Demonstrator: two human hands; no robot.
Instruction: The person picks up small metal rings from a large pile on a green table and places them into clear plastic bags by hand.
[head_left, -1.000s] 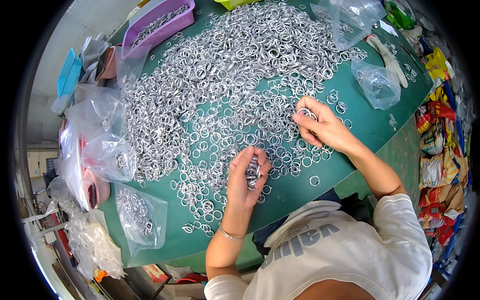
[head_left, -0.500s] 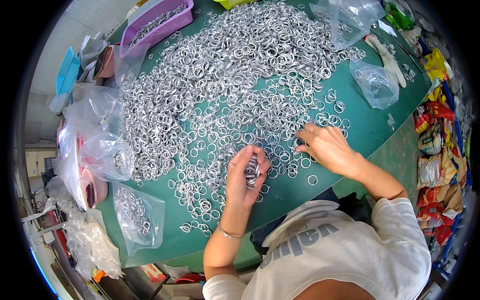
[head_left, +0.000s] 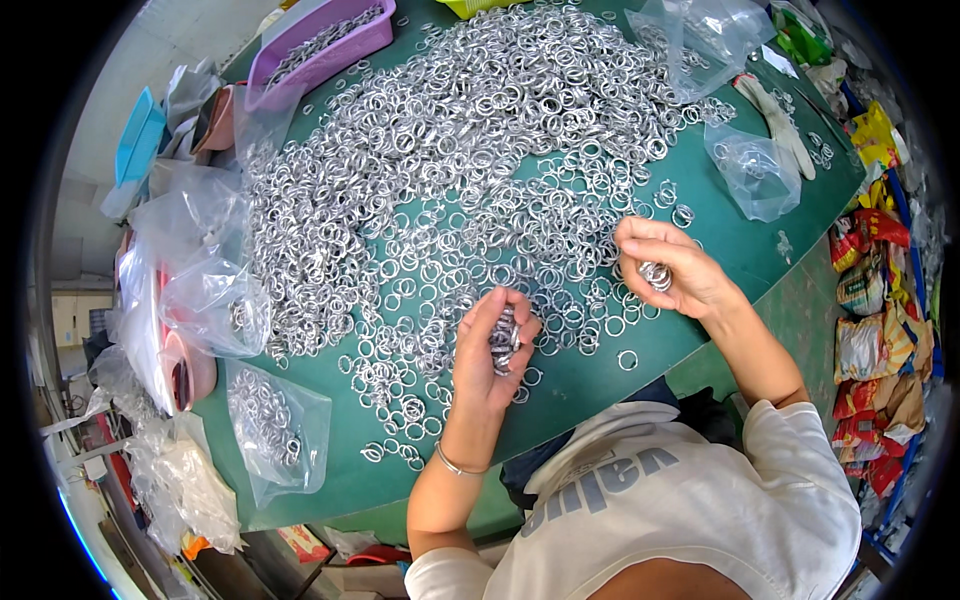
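A wide heap of silvery metal rings [head_left: 470, 110] covers much of the green tabletop, thinning to loose rings towards me. My left hand [head_left: 488, 350] is closed around a bunch of metal rings, which show between thumb and fingers. Over the loose rings on the right, my right hand [head_left: 672, 268] curls around several more rings, visible in its palm. Its thumb and forefinger tips are close together. Single rings lie on the table around both hands.
A purple basket [head_left: 325, 50] with small metal parts stands at the far left. Clear plastic bags [head_left: 278, 430] with rings lie at the left and far right. A whitish glove [head_left: 775, 125] rests near the right edge. Colourful packages [head_left: 870, 330] are piled beyond the table's right side.
My right hand has lifted from the loose rings and turned, moving slightly right; rings now show in its palm. My left hand has stayed in place with its bunch.
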